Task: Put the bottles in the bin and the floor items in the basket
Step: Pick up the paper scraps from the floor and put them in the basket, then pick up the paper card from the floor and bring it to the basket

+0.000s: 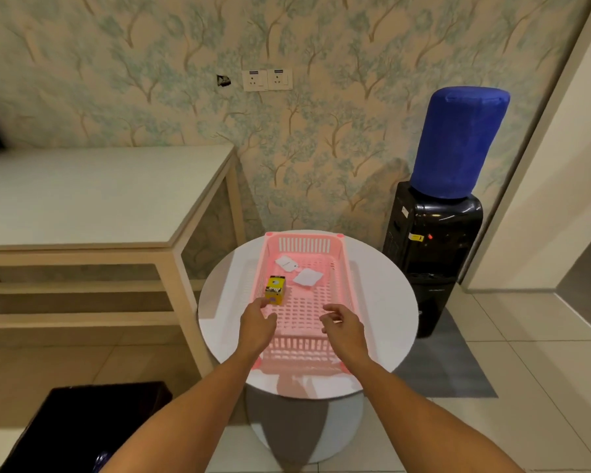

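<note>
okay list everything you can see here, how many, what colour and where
Pink slotted plastic basket: one, on the round table.
Yellow and black small box: one, in the basket, left side.
White paper packets: two, in the basket, far half.
White round table: one, centre.
Black bin: one, bottom left floor.
Black water dispenser with blue covered bottle: one, right, against the wall.
Beige long table: one, left.
Left hand: over the basket, by the box, holding nothing.
Right hand: over the basket, holding nothing.
</note>
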